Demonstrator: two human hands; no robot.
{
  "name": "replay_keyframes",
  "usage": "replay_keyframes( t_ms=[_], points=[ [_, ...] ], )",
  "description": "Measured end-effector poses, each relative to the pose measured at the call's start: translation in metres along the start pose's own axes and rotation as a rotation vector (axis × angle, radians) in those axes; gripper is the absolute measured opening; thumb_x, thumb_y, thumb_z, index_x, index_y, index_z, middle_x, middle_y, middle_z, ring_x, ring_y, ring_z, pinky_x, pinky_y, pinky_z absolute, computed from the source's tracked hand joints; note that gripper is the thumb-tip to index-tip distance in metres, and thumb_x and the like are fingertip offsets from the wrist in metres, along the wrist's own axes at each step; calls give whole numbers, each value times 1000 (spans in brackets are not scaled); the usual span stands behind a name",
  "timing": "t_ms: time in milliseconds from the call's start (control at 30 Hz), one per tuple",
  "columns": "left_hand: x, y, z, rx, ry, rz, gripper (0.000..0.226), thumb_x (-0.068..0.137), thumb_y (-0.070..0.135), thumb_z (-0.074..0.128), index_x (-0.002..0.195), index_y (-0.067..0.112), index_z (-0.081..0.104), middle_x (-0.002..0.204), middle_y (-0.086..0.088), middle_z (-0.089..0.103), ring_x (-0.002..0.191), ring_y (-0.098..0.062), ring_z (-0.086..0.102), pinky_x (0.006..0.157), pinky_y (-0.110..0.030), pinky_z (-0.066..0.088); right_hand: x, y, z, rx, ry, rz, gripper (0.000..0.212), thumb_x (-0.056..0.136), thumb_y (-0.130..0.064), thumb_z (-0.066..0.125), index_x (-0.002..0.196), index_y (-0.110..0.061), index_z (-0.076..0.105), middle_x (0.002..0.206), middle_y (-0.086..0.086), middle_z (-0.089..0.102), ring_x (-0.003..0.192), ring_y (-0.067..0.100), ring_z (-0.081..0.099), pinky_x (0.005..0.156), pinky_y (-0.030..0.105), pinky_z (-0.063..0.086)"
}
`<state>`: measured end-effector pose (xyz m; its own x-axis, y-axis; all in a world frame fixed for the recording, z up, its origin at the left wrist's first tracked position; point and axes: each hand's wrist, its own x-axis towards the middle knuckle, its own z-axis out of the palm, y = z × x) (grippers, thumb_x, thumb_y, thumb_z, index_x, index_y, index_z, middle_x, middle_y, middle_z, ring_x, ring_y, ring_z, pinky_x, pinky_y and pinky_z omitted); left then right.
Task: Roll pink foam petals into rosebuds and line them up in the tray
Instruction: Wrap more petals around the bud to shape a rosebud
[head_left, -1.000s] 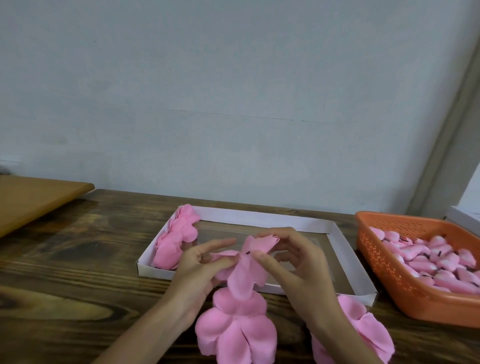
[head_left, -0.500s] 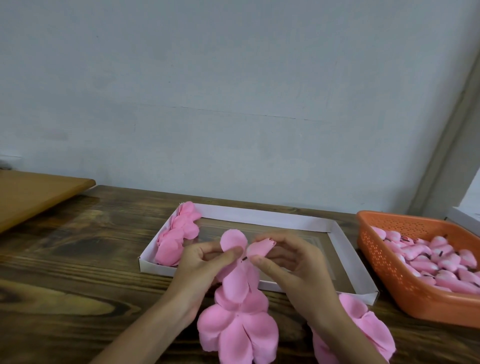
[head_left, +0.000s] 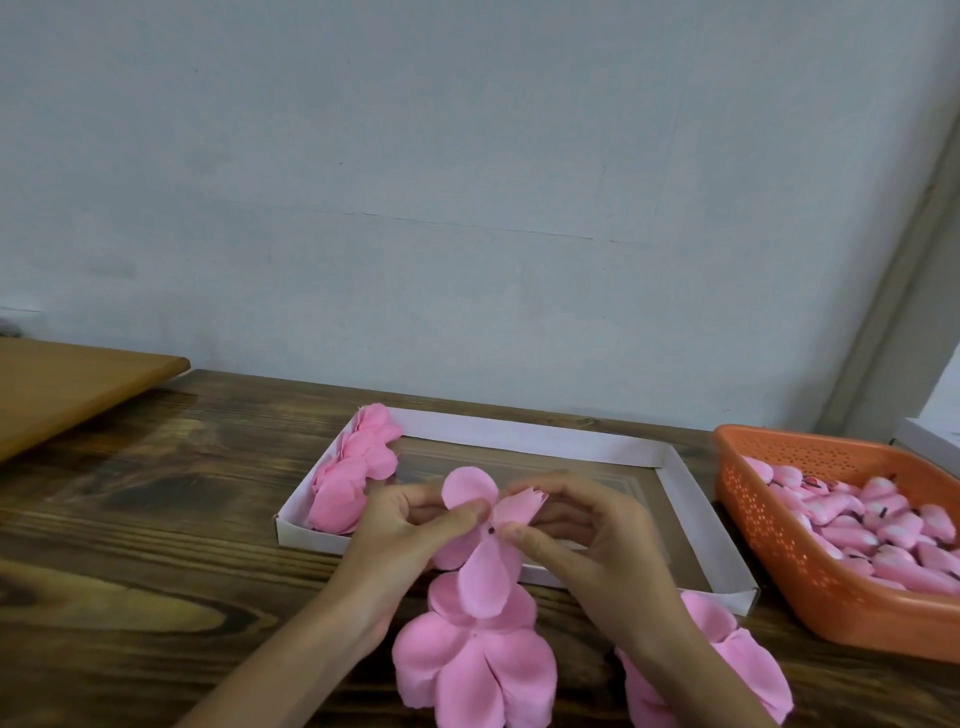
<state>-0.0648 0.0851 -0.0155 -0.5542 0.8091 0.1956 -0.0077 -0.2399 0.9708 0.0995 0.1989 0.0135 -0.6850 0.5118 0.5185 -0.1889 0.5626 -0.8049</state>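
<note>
Nearest, at the front edge of the dark, strongly grained wooden tabletop (head_left: 130, 545), lies a flat stack of pink foam petals (head_left: 472, 670), thin and matte, with round lobes spread like a flower. A second similar stack (head_left: 748, 670) lies to its right, partly under the right forearm. Just above them both hands hold one petal piece (head_left: 483, 577) in the air, over the front edge of the tray. The left hand (head_left: 410, 540) pinches it between the thumb and curled fingers, with one round lobe standing up above the thumb. The right hand (head_left: 587, 545) pinches it from the other side with thumb and bent forefinger, near a small dark spot at its centre, and one lobe there is curled. A long lobe hangs down soft and smooth. Behind the hands is the tray (head_left: 519, 431), a shallow white cardboard rectangle with low walls. In its left end some ruffled pink rosebuds (head_left: 358, 467) stand in a row along the wall. At the right edge of the tabletop stands an orange plastic basket (head_left: 769, 525) with perforated sides, which holds many small pink pieces (head_left: 883, 535). At the far left a light brown smooth board (head_left: 67, 384) is seen, and behind all a plain grey wall (head_left: 467, 208).
</note>
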Motion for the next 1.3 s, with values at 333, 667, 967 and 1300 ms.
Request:
replay_keyframes(
  t_ms=[333, 667, 967, 1300],
  points=[
    [-1, 0, 5, 124, 89, 199, 12, 89, 23, 79, 87, 12, 82, 82, -14, 78, 78, -17, 71, 68, -36, 55, -6, -4, 12, -176, 67, -63, 33, 74, -13, 93, 93, -24, 68, 88, -14, 77, 79, 9, 77, 74, 31, 63],
    [-2, 1, 7, 229, 65, 380, 26, 86, 42, 76, 87, 17, 81, 79, -8, 75, 74, -27, 71, 65, -44, 58, -5, -6, 11, -125, 77, -37, 35, 70, -12, 94, 91, -26, 70, 114, -12, 73, 79, 20, 76, 69, 37, 64],
    [-7, 5, 14, 399, -52, 491, 22, 97, 38, 60, 85, 26, 73, 86, 7, 61, 82, -16, 61, 72, -20, 45, -8, -8, 14, -216, 107, -25, 32, 70, -19, 94, 85, -23, 66, 79, -10, 75, 69, 14, 74, 63, 39, 62],
    [-10, 12, 13, 364, -119, 469, 26, 93, 44, 70, 115, 32, 75, 110, 1, 77, 105, -27, 71, 82, -43, 59, -8, -11, 13, -220, 167, -64, 41, 75, -22, 90, 97, -36, 59, 81, -17, 73, 63, 14, 70, 57, 25, 55]
  ],
)
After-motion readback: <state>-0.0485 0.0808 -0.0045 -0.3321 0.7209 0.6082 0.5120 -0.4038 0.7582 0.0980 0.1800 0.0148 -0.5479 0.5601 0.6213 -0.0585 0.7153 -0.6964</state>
